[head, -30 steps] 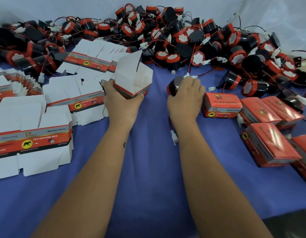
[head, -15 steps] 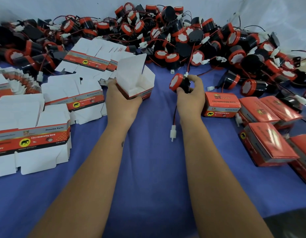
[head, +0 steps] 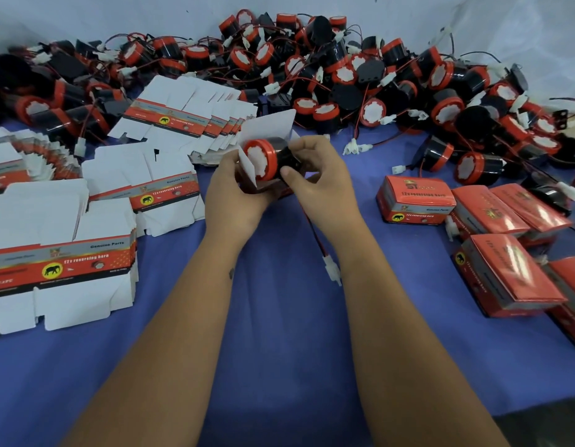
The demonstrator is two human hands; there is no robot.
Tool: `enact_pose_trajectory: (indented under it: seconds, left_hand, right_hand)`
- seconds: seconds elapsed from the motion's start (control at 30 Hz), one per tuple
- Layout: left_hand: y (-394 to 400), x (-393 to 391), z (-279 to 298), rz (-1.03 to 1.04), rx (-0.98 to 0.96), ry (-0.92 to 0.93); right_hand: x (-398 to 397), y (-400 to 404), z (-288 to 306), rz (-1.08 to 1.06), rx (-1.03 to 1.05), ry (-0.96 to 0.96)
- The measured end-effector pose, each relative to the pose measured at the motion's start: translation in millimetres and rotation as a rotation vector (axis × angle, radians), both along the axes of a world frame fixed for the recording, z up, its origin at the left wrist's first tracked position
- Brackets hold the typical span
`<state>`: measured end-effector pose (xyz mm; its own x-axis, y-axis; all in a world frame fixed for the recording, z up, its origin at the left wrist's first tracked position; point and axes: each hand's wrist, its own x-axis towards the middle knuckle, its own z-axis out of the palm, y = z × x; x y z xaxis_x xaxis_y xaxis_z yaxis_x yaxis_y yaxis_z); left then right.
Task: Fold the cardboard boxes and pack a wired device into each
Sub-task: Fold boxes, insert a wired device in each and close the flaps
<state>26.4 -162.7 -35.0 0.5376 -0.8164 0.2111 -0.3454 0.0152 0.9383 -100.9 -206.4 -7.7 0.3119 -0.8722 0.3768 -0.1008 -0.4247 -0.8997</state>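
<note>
My left hand point(head: 236, 195) grips an opened cardboard box point(head: 270, 127), white inside with red print, its flaps standing up. My right hand point(head: 321, 179) pinches a black and red wired horn point(head: 263, 156) and holds it at the box's mouth, the red face turned left. Its red and black wire hangs down between my wrists to a white connector point(head: 331, 269). Most of the box is hidden behind my hands and the horn.
A big heap of loose horns point(head: 360, 69) fills the back of the blue table point(head: 279, 350). Flat unfolded boxes point(head: 60, 262) are stacked on the left, with more flat boxes point(head: 189, 114) behind. Several closed red boxes point(head: 415, 201) lie at the right.
My right hand picked a horn off the table and carried it left to the box. My left hand brought the box in towards the middle. The wire now dangles.
</note>
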Motion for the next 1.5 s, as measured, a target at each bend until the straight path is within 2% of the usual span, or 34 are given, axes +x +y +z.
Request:
enact_pose_trajectory:
  seconds: [0.17, 0.33, 0.43, 0.53, 0.7, 0.87, 1.1, 1.17, 1.2, 1.3, 1.37, 1.5]
  left_hand:
    - [-0.3, -2.5, 0.6, -0.026, -0.018, -0.002]
    - [-2.9, -1.6, 0.1, -0.034, 0.003, 0.004]
    - [-2.8, -3.4, 0.1, -0.023, -0.002, 0.023]
    - [-4.0, -3.3, -3.1, -0.024, 0.011, 0.045]
    - [-5.1, 2.5, -6.2, -0.035, 0.017, 0.029]
    - [-4.8, 2.7, -4.2, -0.09, 0.025, 0.048]
    - [-6.3, 4.1, -7.0, -0.129, 0.029, 0.041]
    - [-7.0, 3.1, -6.4, -0.121, 0.027, 0.057]
    - [-7.1, 2.3, -5.6, -0.108, 0.02, 0.066]
    - [-6.1, 0.0, -1.5, -0.021, -0.015, 0.081]
    - [-5.3, 0.5, -0.6, 0.034, -0.039, 0.066]
    - [-5.4, 2.9, -2.3, 0.101, -0.06, 0.019]
  right_hand:
    - [-1.7, -0.8, 5.8, -0.166, -0.295, 0.376]
    - [0.1, -1.6, 22.7, -0.182, -0.418, 0.773]
    - [1.9, -1.5, 29.0, -0.206, -0.488, 0.925]
    - [2.6, -5.2, 34.1, -0.216, -0.478, 0.953]
    - [-4.9, -19.9, 40.4, -0.084, -0.326, 0.739]
    - [-13.1, -27.9, 33.6, -0.271, -0.489, 1.005]
    - [-0.9, -28.2, 30.2, -0.228, -0.463, 1.295]
    - [-0.9, -28.5, 31.9, -0.19, -0.414, 1.287]
    - [-1.7, -28.0, 31.7, -0.184, -0.395, 1.211]
    - [-5.2, -21.2, 27.4, -0.259, -0.315, 0.811]
    - [-8.2, -15.4, 23.6, -0.326, -0.22, 0.672]
    - [-12.6, -6.9, 14.2, -0.367, -0.152, 0.732]
